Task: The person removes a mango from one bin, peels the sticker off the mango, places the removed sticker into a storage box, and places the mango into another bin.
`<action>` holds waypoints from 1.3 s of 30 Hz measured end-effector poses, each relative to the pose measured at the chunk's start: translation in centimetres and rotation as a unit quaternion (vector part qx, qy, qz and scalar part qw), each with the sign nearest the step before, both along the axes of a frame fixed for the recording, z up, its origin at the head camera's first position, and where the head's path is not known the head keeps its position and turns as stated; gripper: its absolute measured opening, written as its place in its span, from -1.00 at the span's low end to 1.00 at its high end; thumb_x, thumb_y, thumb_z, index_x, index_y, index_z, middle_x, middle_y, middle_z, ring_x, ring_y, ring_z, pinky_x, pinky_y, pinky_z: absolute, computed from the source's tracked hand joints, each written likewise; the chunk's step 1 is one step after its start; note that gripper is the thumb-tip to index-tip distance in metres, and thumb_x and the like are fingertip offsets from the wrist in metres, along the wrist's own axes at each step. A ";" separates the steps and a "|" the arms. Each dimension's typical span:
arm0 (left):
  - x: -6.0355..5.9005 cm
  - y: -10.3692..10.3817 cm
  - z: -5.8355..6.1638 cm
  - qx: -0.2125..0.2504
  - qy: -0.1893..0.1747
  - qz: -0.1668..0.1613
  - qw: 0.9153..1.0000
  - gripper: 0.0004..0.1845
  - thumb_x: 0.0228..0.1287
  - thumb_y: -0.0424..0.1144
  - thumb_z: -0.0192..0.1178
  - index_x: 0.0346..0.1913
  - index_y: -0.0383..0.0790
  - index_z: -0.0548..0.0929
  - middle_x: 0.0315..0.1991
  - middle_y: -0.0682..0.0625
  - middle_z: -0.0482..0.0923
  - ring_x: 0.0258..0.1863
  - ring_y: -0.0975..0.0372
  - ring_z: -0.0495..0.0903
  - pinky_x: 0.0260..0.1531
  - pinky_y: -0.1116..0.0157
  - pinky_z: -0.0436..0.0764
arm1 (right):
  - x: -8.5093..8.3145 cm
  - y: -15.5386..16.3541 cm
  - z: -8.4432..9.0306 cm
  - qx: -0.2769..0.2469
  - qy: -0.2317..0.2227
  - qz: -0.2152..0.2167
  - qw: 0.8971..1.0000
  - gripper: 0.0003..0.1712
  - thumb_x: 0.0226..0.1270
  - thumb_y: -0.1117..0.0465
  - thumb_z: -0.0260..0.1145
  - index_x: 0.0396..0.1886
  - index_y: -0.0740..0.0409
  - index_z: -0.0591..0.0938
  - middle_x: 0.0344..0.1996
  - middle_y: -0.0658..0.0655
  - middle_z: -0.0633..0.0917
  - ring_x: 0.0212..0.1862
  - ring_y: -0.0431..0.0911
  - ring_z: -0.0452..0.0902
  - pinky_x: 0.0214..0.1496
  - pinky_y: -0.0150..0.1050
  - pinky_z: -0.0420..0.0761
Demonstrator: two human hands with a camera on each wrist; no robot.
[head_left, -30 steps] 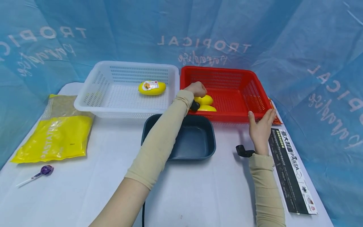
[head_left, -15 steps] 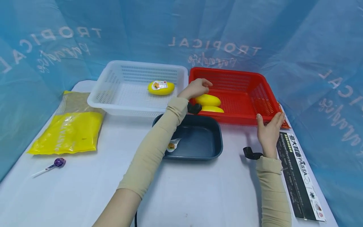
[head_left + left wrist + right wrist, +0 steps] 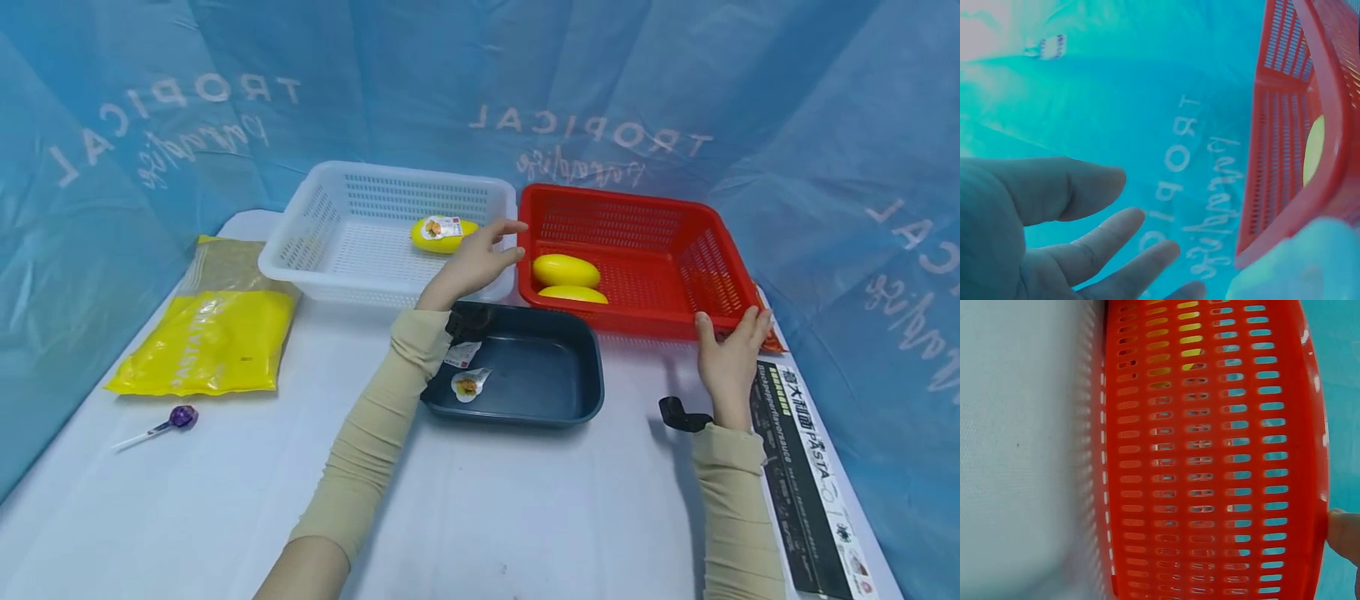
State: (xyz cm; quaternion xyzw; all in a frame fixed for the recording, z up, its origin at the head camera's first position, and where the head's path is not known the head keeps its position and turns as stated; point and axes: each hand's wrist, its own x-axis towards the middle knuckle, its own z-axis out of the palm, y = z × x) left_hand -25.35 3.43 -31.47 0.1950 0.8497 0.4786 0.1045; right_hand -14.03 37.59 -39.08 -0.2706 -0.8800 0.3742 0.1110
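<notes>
My left hand, fingers spread and holding nothing, hovers over the right end of the white basket. Just behind it, a yellow mango with a printed label lies in that basket. Two more yellow mangoes lie at the left end of the red basket. My right hand touches the red basket's front right corner with extended fingers; its thumb meets the rim in the right wrist view. A dark rectangular pan sits under my left wrist, with two small printed labels in it.
A yellow pasta bag lies at the left, with a purple lollipop in front of it. A long black-and-white pasta box runs along the right edge. Behind the red basket's right corner shows an orange packet. Blue cloth hangs behind.
My left hand has drawn back from the red basket to the left, its fingers spreading. Labels in the pan have come into sight. My right hand stays at the corner; the head view has shifted left.
</notes>
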 end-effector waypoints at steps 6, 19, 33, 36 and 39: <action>2.0 -3.8 -0.8 0.006 0.061 0.069 0.996 -0.48 0.41 -0.19 0.06 0.39 -0.16 0.34 0.43 -0.11 0.28 0.23 0.02 0.43 0.30 0.08 0.41 | 0.4 -0.4 0.3 -0.010 0.013 -0.010 1.000 -0.02 0.43 -0.22 -0.03 0.55 -0.05 -0.36 0.57 0.01 -0.36 0.56 0.01 -0.61 0.51 0.26 -0.27; 3.3 -12.5 -2.2 0.037 0.160 0.379 0.911 -0.48 0.39 -0.27 0.04 0.37 -0.33 0.31 0.48 -0.25 0.10 0.51 -0.08 0.01 0.51 0.00 0.01 | 0.7 -3.1 1.7 -0.015 0.092 -0.021 0.995 -0.29 0.46 -0.09 0.01 0.54 -0.12 0.08 0.48 0.05 0.21 0.37 0.04 0.17 0.34 0.06 0.38; 2.4 -17.6 -4.8 -0.037 0.103 0.487 0.867 -0.25 0.37 -0.07 0.08 0.47 -0.37 0.10 0.54 -0.27 -0.07 0.55 -0.15 -0.25 0.54 0.03 -0.26 | 1.6 -7.0 3.0 0.025 0.096 0.103 0.990 -0.35 0.47 -0.03 0.05 0.49 0.01 0.24 0.43 0.13 0.33 0.34 0.14 0.34 0.27 0.19 0.43; 2.2 -18.2 -5.0 -0.037 0.093 0.488 0.867 -0.21 0.37 -0.04 0.08 0.48 -0.38 0.04 0.55 -0.26 -0.12 0.55 -0.15 -0.25 0.54 0.06 -0.25 | 1.4 -7.8 3.3 0.022 0.099 0.129 0.986 -0.36 0.48 -0.04 0.05 0.47 0.03 0.26 0.42 0.16 0.36 0.33 0.16 0.38 0.26 0.20 0.45; 2.0 -18.4 -5.5 -0.036 0.079 0.485 0.870 -0.19 0.38 -0.03 0.07 0.50 -0.36 0.00 0.56 -0.23 -0.17 0.55 -0.15 -0.26 0.54 0.06 -0.22 | 0.9 -8.7 4.0 0.032 0.107 0.162 0.980 -0.37 0.47 -0.06 0.07 0.45 0.05 0.31 0.37 0.21 0.42 0.32 0.17 0.41 0.23 0.21 0.47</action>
